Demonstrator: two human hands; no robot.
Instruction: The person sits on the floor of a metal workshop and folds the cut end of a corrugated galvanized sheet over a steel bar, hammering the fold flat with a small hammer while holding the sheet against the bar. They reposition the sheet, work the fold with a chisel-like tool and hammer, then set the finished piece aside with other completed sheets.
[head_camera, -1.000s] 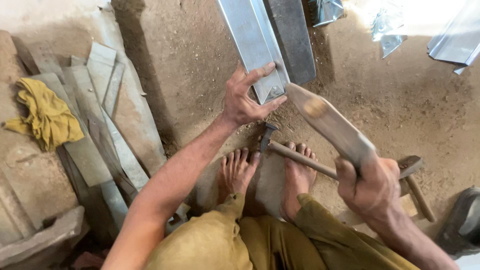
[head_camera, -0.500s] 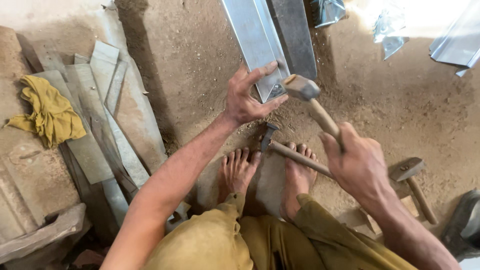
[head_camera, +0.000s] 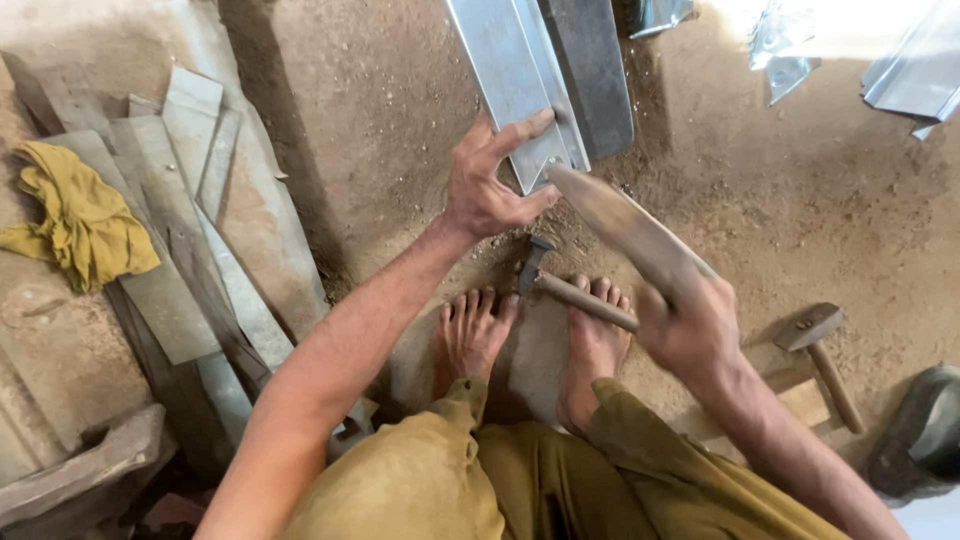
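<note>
Where metal strips (head_camera: 190, 240) lie, sandy ground (head_camera: 780, 210).

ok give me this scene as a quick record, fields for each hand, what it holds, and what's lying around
left hand: left hand pressed on the near end of the metal strip, fingers spread
right hand: right hand gripping the mallet, which is motion-blurred, its head at the strip's end
feet: bare feet on the dirt floor
between feet: small hammer lying across the toes
right side: second hammer on the ground
left side: yellow cloth on a pile of flat metal pieces
</note>
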